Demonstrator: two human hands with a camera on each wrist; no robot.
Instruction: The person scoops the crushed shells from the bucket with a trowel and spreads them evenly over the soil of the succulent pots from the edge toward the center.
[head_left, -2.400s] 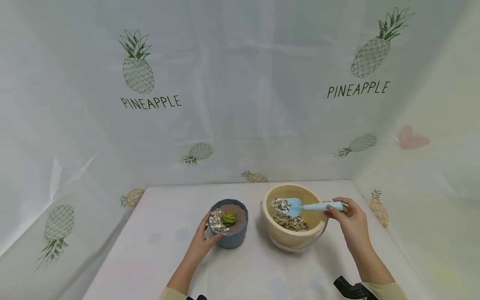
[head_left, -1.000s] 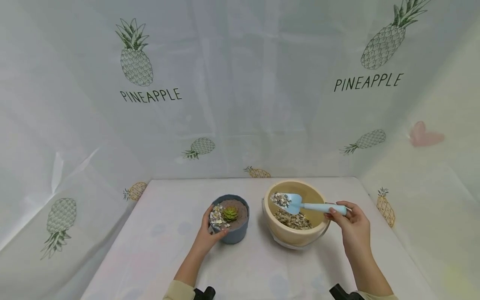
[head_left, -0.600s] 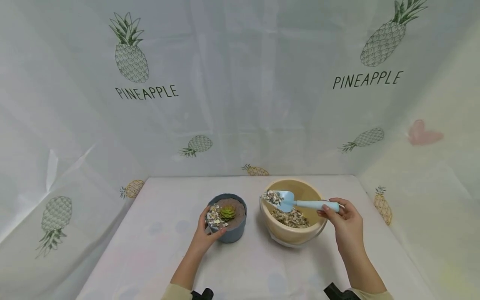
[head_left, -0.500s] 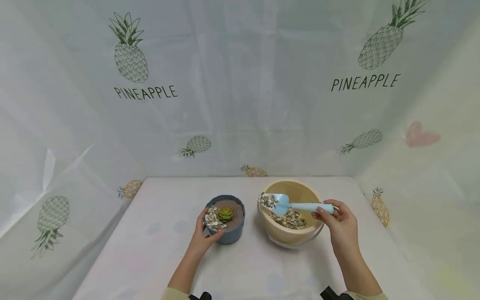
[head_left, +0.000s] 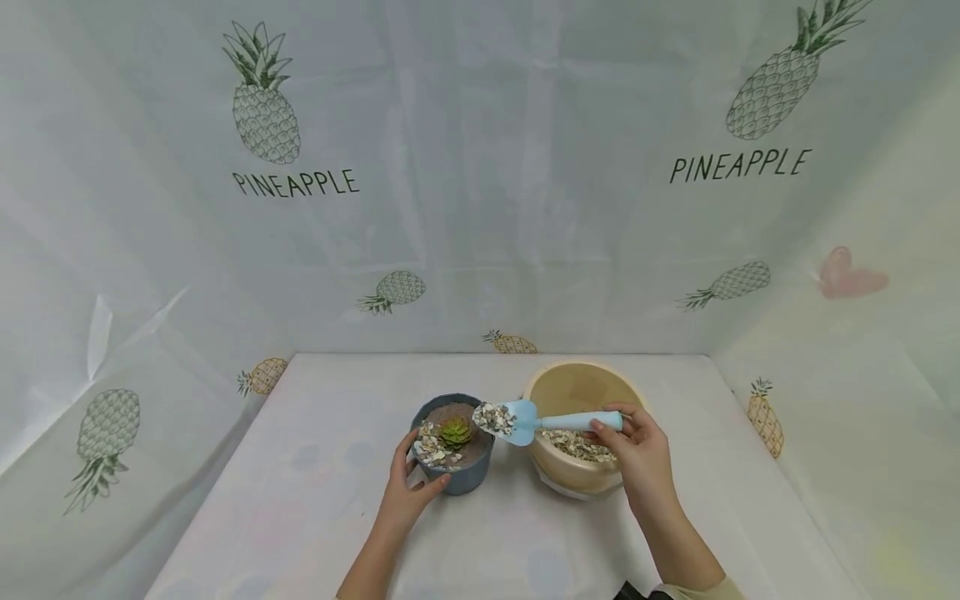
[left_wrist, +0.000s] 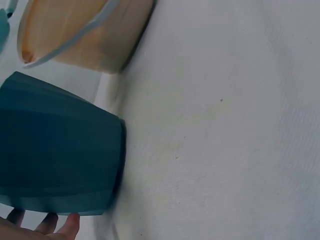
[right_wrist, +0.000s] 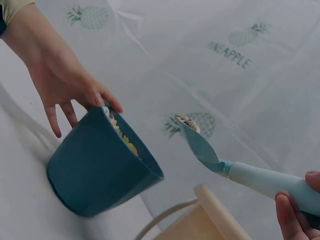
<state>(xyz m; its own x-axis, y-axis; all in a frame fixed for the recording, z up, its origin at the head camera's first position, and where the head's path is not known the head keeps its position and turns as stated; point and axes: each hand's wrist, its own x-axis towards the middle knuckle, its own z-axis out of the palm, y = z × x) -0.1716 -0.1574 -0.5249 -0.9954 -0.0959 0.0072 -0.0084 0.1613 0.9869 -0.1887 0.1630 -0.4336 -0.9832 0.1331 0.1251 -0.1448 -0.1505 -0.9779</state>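
A small blue trowel (head_left: 577, 421) is pinched by its handle in my right hand (head_left: 643, 454). Its blade carries a heap of pale pebbly chips (head_left: 493, 418) and overlaps the right rim of a blue flowerpot (head_left: 468, 480) in the head view. Inside the pot a green succulent (head_left: 455, 432) grows in brown soil, with pale chips lying along the left side. My left hand (head_left: 405, 500) holds the pot from the left, thumb at the front and fingers round the far side. The right wrist view shows the loaded trowel blade (right_wrist: 202, 150) raised beside the pot (right_wrist: 95, 165).
A cream bucket (head_left: 573, 475) with a pale handle stands right of the pot, partly under the trowel handle and right hand. More chips (head_left: 577, 446) lie at its bottom. A white cloth covers the table (head_left: 300, 517); a pineapple-print curtain (head_left: 480, 183) hangs behind and at the sides.
My right hand has carried the loaded trowel left, from over the bucket to the flowerpot's right rim. The left hand has stayed at the pot.
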